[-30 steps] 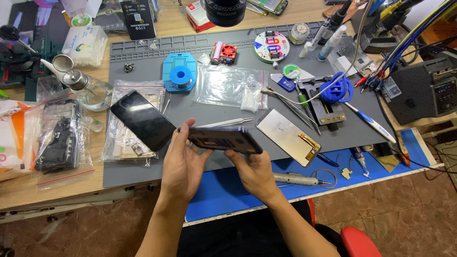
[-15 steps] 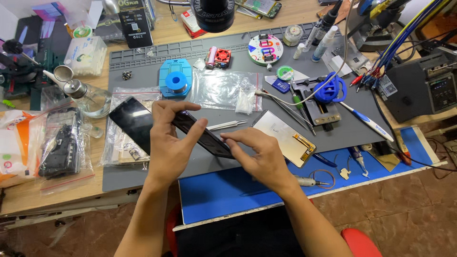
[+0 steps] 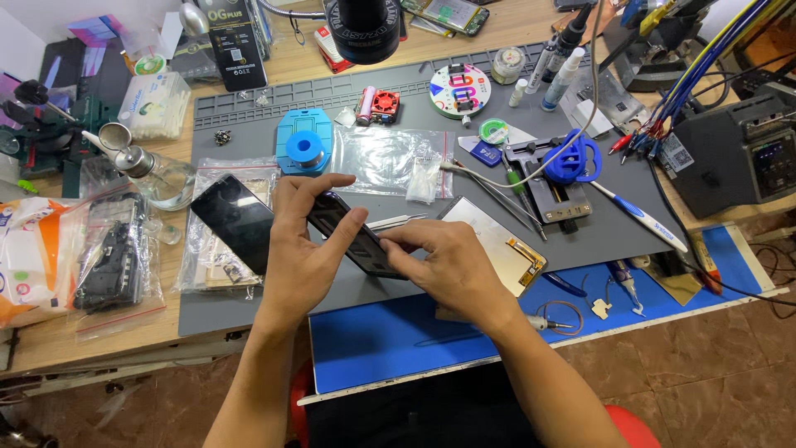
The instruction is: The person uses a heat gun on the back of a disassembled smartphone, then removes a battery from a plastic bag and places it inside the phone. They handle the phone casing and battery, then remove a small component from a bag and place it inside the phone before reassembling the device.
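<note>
Both my hands hold a dark phone body (image 3: 352, 238) over the grey work mat (image 3: 414, 108). My left hand (image 3: 303, 249) wraps its upper end, thumb and fingers on the edges. My right hand (image 3: 452, 265) pinches its lower end. A black screen panel (image 3: 235, 217) lies just left of my left hand on clear bags. A display panel with a gold flex edge (image 3: 502, 241) lies partly under my right hand. Metal tweezers (image 3: 398, 221) rest behind the phone.
A blue holder (image 3: 303, 149), clear plastic bags (image 3: 390, 158), a metal clamp with blue ring (image 3: 564, 166) and a screwdriver (image 3: 643, 217) sit on the mat. Bagged parts (image 3: 112, 257) lie at left. A power unit (image 3: 738, 158) with cables stands at right. A blue mat (image 3: 414, 340) lies in front.
The phone body has been turned from flat in front of me to tilted and lifted farther over the mat. Both hands moved up with it and regripped its ends.
</note>
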